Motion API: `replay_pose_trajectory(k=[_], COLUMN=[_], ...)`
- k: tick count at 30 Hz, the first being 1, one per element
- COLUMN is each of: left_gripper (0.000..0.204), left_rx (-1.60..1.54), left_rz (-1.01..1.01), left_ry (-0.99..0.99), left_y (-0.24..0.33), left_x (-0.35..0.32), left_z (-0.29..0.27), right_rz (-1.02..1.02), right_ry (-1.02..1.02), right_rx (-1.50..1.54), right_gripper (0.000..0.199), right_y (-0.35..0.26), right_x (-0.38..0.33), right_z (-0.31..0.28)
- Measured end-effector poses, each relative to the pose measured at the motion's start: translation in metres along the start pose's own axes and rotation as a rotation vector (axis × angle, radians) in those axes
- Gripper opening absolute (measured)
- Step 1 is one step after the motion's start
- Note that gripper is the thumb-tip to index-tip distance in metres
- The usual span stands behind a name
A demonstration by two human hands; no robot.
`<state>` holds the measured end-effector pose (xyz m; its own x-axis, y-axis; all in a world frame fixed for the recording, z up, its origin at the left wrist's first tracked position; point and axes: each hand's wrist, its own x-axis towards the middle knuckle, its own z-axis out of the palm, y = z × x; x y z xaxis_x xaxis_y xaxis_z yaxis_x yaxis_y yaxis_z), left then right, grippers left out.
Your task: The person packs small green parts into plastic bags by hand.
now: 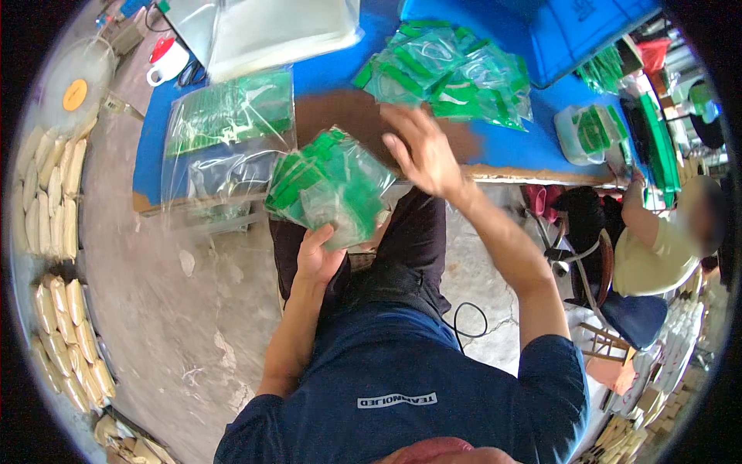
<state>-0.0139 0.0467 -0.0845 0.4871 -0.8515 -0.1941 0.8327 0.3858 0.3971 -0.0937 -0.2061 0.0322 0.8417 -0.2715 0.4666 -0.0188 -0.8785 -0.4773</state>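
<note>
My left hand grips the near edge of a stack of small clear plastic bags with green strips, its thumb on top. The stack is held over my lap, at the front edge of the blue and brown table. My right hand hovers above the table to the right of the stack, with its fingers apart and nothing seen in them. Just beyond its fingertips lies a loose pile of similar green and clear bags.
A large clear bag with green contents overhangs the table edge at left. Behind stand a pale tray and a blue bin. A white tub sits at right. Another person works at far right. A red-lidded mug stands at far left.
</note>
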Motion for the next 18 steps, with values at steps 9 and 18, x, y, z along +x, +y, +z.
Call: replay_pose_trajectory(k=[9,18], left_gripper=[0.061,0.064], left_rx=[0.046,0.135], left_rz=[0.001,0.001], left_ry=[-0.017,-0.021], left_y=[0.020,0.016], left_x=[-0.021,-0.006], left_z=[-0.009,-0.001], right_rz=[0.046,0.005], right_ry=[-0.216,-0.167], right_rx=[0.008,0.334], right_gripper=[0.054,0.035], right_y=[0.000,0.001], right_x=[-0.031,-0.023], right_z=[0.004,0.015])
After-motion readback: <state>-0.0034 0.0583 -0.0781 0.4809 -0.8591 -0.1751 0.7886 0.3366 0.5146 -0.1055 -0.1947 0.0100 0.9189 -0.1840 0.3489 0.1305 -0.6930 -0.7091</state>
